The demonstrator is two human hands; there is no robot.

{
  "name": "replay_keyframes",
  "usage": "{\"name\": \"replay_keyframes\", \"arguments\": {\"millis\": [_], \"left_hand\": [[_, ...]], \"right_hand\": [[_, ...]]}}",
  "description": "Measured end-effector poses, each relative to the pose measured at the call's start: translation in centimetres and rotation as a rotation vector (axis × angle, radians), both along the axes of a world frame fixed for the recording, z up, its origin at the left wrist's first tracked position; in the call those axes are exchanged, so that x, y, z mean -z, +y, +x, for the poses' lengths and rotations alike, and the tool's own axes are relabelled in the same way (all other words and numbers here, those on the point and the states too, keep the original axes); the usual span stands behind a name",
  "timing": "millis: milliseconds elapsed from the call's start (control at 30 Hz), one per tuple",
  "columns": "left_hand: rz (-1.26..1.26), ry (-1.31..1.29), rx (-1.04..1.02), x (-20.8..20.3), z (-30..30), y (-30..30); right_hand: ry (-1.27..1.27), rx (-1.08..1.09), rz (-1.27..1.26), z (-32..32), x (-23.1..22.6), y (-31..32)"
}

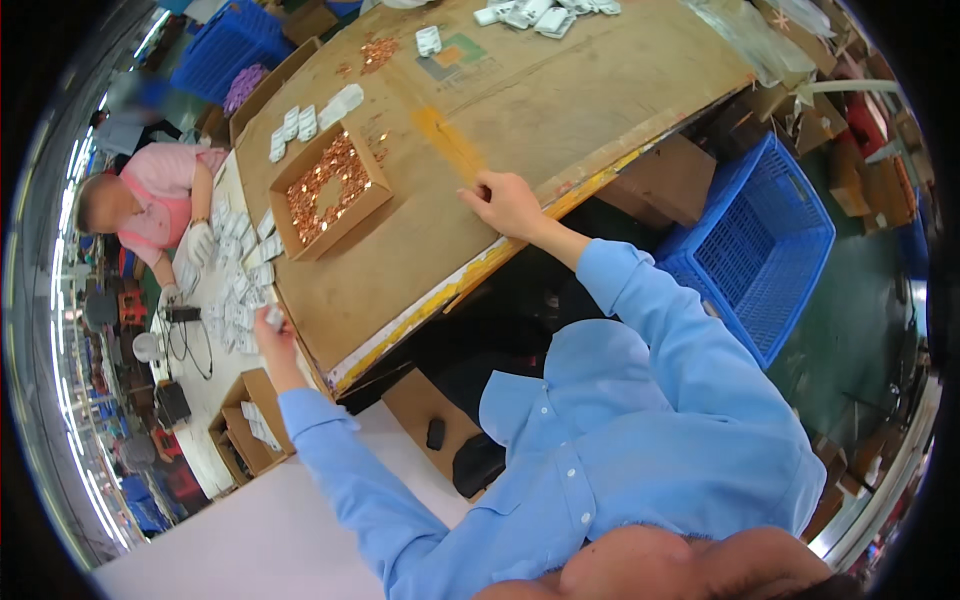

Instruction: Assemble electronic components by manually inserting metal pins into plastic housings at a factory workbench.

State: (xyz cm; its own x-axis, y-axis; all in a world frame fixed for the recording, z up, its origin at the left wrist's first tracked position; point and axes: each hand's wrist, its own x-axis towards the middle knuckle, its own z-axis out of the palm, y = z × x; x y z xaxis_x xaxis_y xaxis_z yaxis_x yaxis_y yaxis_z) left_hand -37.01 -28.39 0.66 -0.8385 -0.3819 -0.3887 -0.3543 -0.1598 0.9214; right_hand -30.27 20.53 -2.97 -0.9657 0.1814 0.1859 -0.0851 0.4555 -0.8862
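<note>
My left hand [278,338] is closed on a small white plastic piece [274,317], beside a pile of similar white pieces [238,300] on the pale table at left. My right hand [508,206] is over the near edge of the brown worktable [420,260], its fingers curled in. Whatever it may hold is hidden. Between my hands and farther back, an open cardboard box [345,222] holds many small copper-coloured metal parts [325,190].
A co-worker in pink [160,190] wears white gloves and handles pieces at the pale table. Several white pieces [545,15] and loose copper parts [378,53] lie at the back. A blue crate [755,250] stands at right, a small carton [270,400] at lower left.
</note>
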Motion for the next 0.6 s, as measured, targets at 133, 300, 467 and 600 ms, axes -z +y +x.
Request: {"name": "replay_keyframes", "arguments": {"millis": [133, 300, 467, 600], "left_hand": [[-0.374, 0.089, -0.286, -1.0, -5.1, -2.0], [-1.188, 0.196, -0.348, 3.0, -3.8, 2.8], [-1.024, 0.369, -0.086, 2.9, 1.8, 12.7], [-1.340, 0.338, 0.110, 6.1, 5.1, 11.9]], "right_hand": [[0.064, -0.005, 0.000, -0.4, 0.1, -0.2], [0.055, -0.013, -0.013, -0.8, 0.1, 0.2], [0.010, -0.060, -0.206, -1.2, 0.2, 1.6], [0.017, 0.080, -0.043, -5.4, -3.0, 7.6]]}}
